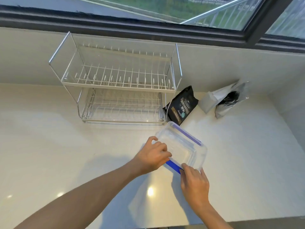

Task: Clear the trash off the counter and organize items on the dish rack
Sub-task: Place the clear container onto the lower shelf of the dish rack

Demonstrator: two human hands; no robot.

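Observation:
A clear plastic food container (181, 144) with blue clip flaps lies on the pale counter (49, 146), in front of the right end of the rack. My left hand (153, 156) grips its left rim, fingers curled over the edge. My right hand (194, 184) holds its near corner by the blue flap. The two-tier wire dish rack (115, 83) stands against the back wall with both tiers bare. A black printed pouch (180, 105) leans beside the rack's right end. A grey and black torn bag (226, 100) lies further right.
A dark-framed window (148, 25) runs along the wall above the counter. The counter's front edge (247, 219) shows at the lower right. A side wall (288, 113) closes the counter on the right.

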